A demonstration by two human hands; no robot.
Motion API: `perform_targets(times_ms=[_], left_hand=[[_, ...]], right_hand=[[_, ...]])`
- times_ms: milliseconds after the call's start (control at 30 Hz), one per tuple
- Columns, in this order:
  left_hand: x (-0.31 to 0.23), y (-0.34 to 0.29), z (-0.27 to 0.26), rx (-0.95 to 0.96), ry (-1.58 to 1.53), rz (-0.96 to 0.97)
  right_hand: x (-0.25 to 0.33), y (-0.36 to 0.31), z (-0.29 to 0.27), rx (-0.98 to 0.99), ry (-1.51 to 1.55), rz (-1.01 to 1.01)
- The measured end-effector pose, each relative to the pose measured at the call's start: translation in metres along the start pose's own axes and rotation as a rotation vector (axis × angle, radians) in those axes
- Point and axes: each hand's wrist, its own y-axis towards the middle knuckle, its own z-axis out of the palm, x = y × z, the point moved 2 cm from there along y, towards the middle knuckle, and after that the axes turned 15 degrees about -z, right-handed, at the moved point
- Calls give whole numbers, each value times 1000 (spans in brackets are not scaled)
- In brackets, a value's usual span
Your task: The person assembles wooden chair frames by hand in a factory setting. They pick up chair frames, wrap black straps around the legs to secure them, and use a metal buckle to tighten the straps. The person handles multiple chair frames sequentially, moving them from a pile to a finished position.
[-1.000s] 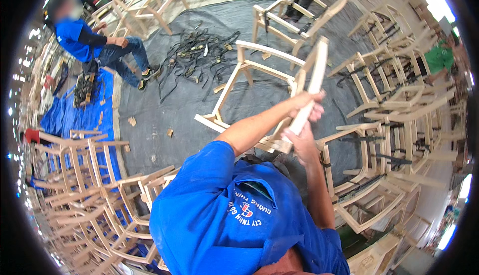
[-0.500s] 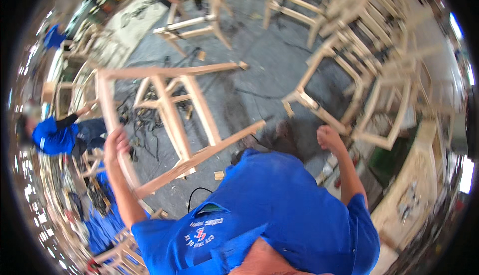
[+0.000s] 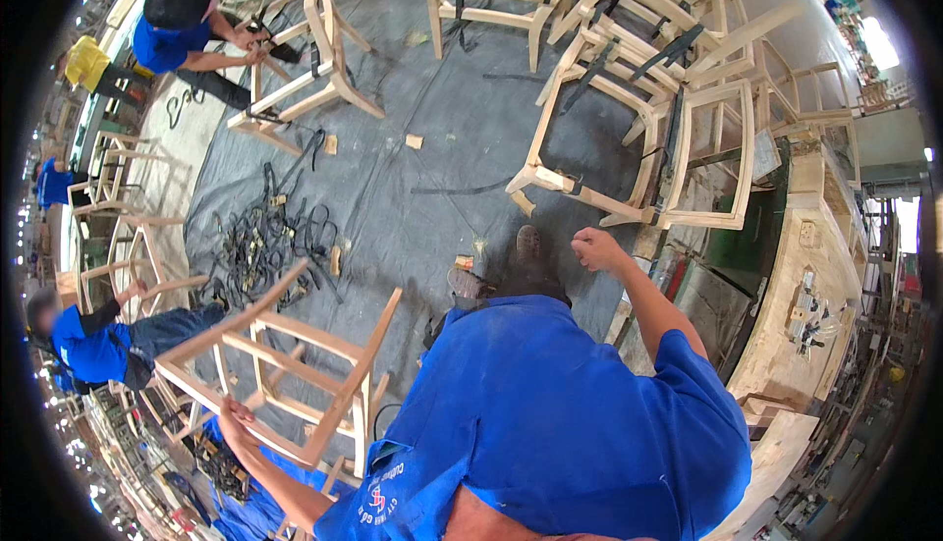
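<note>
At the lower left, my left hand (image 3: 236,418) is closed round the outer rail of a bare wooden chair frame (image 3: 348,384). The frame is tilted, its posts pointing up and to the right. My right hand (image 3: 599,248) is held out at the right with its fingers curled in, and nothing shows in it. Beyond that hand, but apart from it, stands another wooden chair frame (image 3: 547,134) with dark straps across it.
A tangle of black straps (image 3: 270,246) and small wood blocks (image 3: 415,141) lie on the grey floor sheet (image 3: 383,202). Strapped chair frames (image 3: 629,21) crowd the far right. A co-worker (image 3: 177,30) handles a chair (image 3: 324,40) at far left; another person (image 3: 93,345) is at left. A wooden bench (image 3: 786,335) stands right.
The chair frame in my left hand has swung down and toward me at the left. My view has turned, showing the far-left co-worker more fully. My right hand stays curled.
</note>
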Motion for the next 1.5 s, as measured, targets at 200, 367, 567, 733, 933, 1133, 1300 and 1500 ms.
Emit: perform_targets(times_ms=[200,367,567,733,933,1133,1300,1500], left_hand=[[82,53,39,-121,95,-70],[116,76,53,-232,34,-170],[116,53,87,-1355,1242,444],[127,44,243,-440,1230,984],[211,-28,512,713,1504,863],[302,-84,717,1047,1697,905],[380,-80,829,1124,1798,782],[465,-25,892,1285,2191,784]], right_hand=[[12,8,2,13,0,-24],[13,7,4,-101,49,-20],[-51,-6,6,-190,148,97],[-119,-15,-12,-369,481,245],[-155,40,-54,-463,632,251],[-173,86,-102,-679,518,70],[-152,103,-126,-700,279,-35],[-143,152,-145,-658,241,-138]])
